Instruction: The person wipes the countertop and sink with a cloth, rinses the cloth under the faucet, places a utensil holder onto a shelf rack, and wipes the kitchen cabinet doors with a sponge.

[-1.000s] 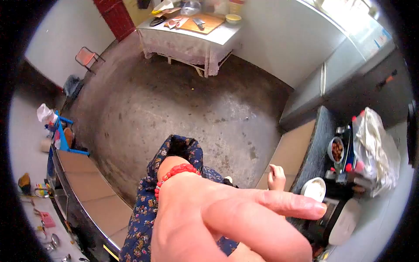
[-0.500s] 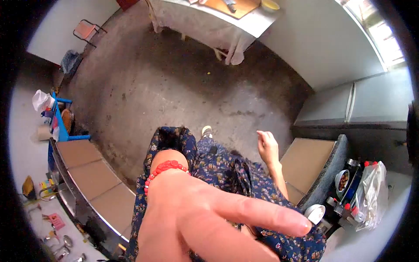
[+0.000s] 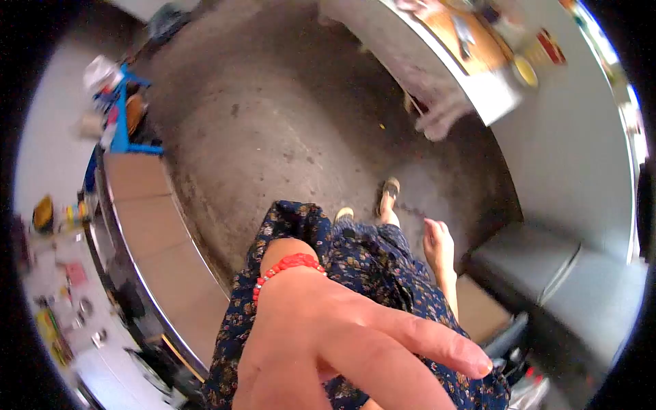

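Light glares at the window (image 3: pixel 637 119) on the right, the floor (image 3: pixel 273 123) is dim, the desk (image 3: pixel 490 97) blurs, and edges bow into black.

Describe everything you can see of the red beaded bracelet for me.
The red beaded bracelet circles the left wrist, between the dark floral sleeve and the back of the left hand. It is strung with small, bright red beads, with a few paler ones among them, and looks bunched along the top. It lies against the skin, slanting across the wrist. Its underside is hidden, and whether the beads are glass or plastic I can't tell.
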`<action>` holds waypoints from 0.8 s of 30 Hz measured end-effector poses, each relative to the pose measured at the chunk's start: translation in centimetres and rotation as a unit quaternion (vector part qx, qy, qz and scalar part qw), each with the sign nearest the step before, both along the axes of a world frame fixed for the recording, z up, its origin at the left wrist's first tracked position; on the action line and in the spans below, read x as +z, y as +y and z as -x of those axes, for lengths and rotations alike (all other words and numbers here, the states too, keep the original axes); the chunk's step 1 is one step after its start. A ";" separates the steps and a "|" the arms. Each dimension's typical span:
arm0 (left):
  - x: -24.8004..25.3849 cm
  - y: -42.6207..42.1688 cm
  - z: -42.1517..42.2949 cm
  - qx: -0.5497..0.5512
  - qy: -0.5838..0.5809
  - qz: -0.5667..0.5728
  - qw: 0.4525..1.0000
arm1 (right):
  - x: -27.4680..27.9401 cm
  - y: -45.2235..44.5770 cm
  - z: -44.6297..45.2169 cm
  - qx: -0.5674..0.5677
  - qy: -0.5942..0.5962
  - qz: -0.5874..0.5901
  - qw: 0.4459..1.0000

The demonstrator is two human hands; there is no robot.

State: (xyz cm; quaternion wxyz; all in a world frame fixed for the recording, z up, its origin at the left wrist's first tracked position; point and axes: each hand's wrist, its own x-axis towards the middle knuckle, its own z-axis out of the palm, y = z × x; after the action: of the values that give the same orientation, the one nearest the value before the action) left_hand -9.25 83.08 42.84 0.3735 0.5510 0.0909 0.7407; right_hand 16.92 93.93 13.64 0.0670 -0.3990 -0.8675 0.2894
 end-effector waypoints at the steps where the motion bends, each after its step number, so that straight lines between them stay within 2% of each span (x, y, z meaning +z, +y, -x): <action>1: 0.2 -0.3 0.7 0.011 -0.019 0.038 0.999 | -0.3 -0.5 1.3 -0.003 -0.013 0.027 1.000; 2: -0.2 -0.5 0.3 0.045 -0.060 0.034 0.997 | -0.4 -0.6 2.3 0.010 -0.015 0.027 0.999; 5: -1.0 1.1 1.3 0.149 0.013 -0.071 0.986 | -0.4 5.0 5.6 0.098 0.002 -0.003 0.995; 6: -0.2 0.8 -0.2 0.218 0.023 -0.089 0.972 | 0.0 6.9 6.4 0.112 0.016 -0.012 0.994; 9: -0.2 1.7 -1.1 0.306 0.047 -0.177 0.934 | 1.0 11.6 8.5 0.145 0.050 -0.045 0.987; 10: 0.7 0.1 -3.2 0.330 0.029 -0.116 0.937 | 0.8 12.7 8.3 0.163 0.066 -0.063 0.982; 13: 2.0 -0.9 -2.5 0.380 0.129 -0.153 0.903 | 1.8 15.2 9.5 0.232 0.043 -0.099 0.967; 14: 2.4 -0.7 -4.6 0.452 0.079 -0.125 0.880 | 3.2 14.9 11.0 0.242 0.047 -0.097 0.964; 16: 2.7 0.5 -5.5 0.530 0.048 -0.117 0.839 | 1.3 17.1 11.6 0.255 0.049 -0.092 0.961; 17: 1.9 1.9 -5.6 0.542 0.072 -0.131 0.827 | -1.0 18.5 11.7 0.260 0.035 -0.068 0.963; 19: 1.7 2.1 -5.1 0.535 0.115 -0.138 0.825 | -0.9 18.1 13.2 0.294 0.074 -0.052 0.952; 20: 1.7 1.5 -4.6 0.518 0.139 -0.128 0.834 | -1.0 17.6 13.7 0.285 0.040 -0.039 0.957; 21: 1.7 1.3 -4.1 0.501 0.158 -0.126 0.841 | -1.8 17.5 14.2 0.308 0.071 -0.051 0.947; 24: 1.2 0.5 -2.2 0.441 0.204 -0.153 0.860 | -1.4 15.8 15.2 0.304 0.066 -0.013 0.950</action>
State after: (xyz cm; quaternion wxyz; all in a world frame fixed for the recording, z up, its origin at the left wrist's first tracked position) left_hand -7.05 83.62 44.05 -0.1083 0.6424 0.2838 0.7036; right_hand 1.72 109.71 12.24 0.0382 -0.0952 -0.9450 0.3105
